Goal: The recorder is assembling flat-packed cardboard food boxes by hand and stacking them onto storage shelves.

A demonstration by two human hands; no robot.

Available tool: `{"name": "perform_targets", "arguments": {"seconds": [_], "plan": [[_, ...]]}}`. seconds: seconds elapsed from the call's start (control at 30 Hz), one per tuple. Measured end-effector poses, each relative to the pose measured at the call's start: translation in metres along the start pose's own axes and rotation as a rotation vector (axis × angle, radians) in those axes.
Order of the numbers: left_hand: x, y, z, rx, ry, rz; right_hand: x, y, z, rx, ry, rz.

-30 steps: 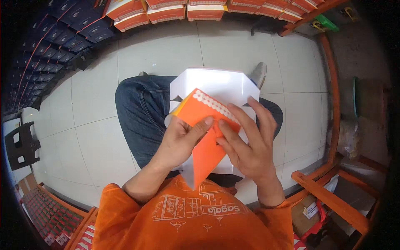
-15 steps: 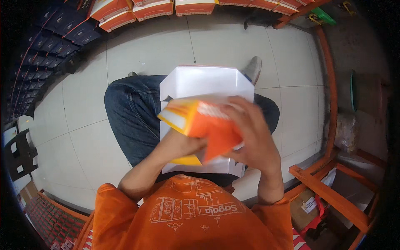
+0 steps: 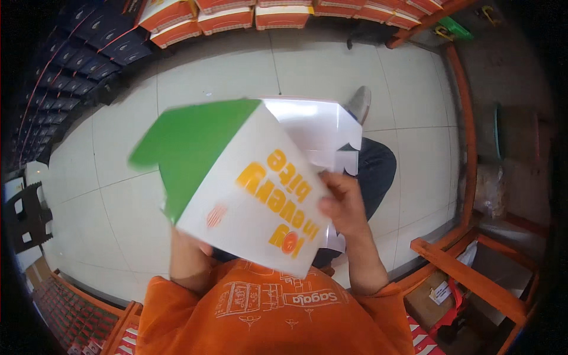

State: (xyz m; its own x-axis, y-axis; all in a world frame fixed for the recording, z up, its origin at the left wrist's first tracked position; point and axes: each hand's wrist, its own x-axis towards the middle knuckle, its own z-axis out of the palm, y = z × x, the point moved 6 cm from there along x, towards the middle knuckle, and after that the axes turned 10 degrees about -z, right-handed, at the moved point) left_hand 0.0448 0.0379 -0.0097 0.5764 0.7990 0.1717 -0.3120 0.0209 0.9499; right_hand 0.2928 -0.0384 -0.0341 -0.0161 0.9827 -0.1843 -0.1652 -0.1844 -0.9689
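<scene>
A carton with a white printed panel and a green side [image 3: 201, 148] is tilted above my lap, slightly blurred. My left hand [image 3: 192, 245] grips its lower left corner from beneath; the carton hides most of those fingers. At its right edge, my right hand [image 3: 346, 204] is closed with the thumb over the white panel. Under the carton, an open white box [image 3: 307, 121] lies across my lap with its flaps raised. The held carton covers much of that box, so its inside is only partly seen.
Stacked orange and white boxes [image 3: 225, 21] line the far side. Dark blue boxes [image 3: 83, 59] are stacked at the far left. An orange frame [image 3: 467, 281] stands at my right, near a brown cardboard box [image 3: 429, 296]. A black crate [image 3: 28, 216] is at the left.
An orange and yellow face was turned up between my hands; a larger white and green carton face shows now. My left hand has moved left and nearer my body.
</scene>
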Motion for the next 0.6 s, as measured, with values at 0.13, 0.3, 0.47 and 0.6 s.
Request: {"name": "perform_targets", "arguments": {"seconds": [0.13, 0.3, 0.47, 0.6], "plan": [[0.009, -0.020, 0.045, -0.206, -0.168, -0.127, 0.009, -0.062, 0.041, -0.456, 0.058, -0.433], [0.006, -0.021, 0.066, -0.236, -0.118, -0.313, -0.011, -0.083, 0.050, -0.877, -0.068, -0.876], [0.005, -0.019, 0.060, -0.001, -0.138, -0.279, -0.013, -0.084, 0.051, -0.963, 0.212, -0.911], [0.017, 0.009, 0.069, 0.267, -0.233, -0.152, -0.013, -0.085, 0.063, -0.772, 0.118, -0.962]]}}
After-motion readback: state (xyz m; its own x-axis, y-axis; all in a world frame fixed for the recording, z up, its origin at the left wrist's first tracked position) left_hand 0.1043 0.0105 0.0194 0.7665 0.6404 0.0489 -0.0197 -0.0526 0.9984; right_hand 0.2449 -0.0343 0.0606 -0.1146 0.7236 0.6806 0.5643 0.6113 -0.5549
